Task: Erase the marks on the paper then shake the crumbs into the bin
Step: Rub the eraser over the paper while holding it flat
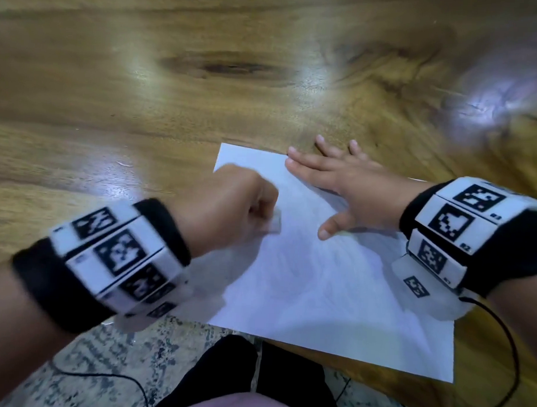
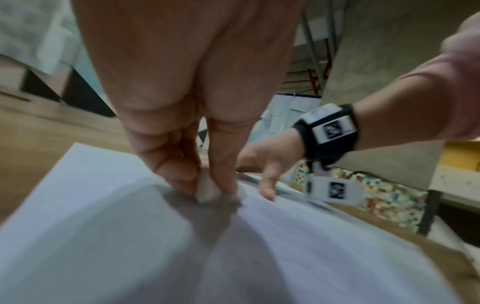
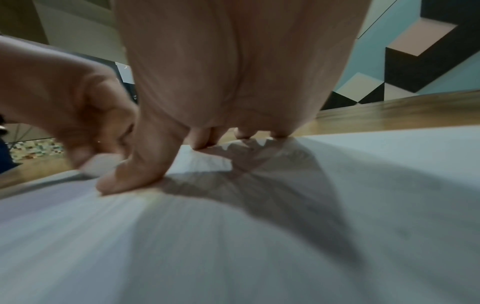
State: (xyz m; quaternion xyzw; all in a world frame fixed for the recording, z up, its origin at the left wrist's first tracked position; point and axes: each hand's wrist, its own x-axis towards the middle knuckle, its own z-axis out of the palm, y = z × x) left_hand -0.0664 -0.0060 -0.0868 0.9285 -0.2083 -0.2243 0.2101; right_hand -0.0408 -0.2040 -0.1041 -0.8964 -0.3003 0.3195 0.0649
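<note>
On the wooden bench (image 1: pixel 113 91), the thin white paper sheet (image 1: pixel 319 290) is pinned by the flat, spread right hand (image 1: pixel 344 187); a small white eraser (image 2: pixel 206 189) is pinched in the left hand (image 1: pixel 230 202). Being light and floppy, the sheet is best lifted by opposite edges.

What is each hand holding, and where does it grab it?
The left hand pinches a small white eraser by its sides, its tip on the paper. The right hand holds nothing; it presses flat on the paper.

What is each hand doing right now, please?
Left hand: fingers curled, pinching the white eraser against the paper.
Right hand: open, fingers spread flat, pressing the paper down.
</note>
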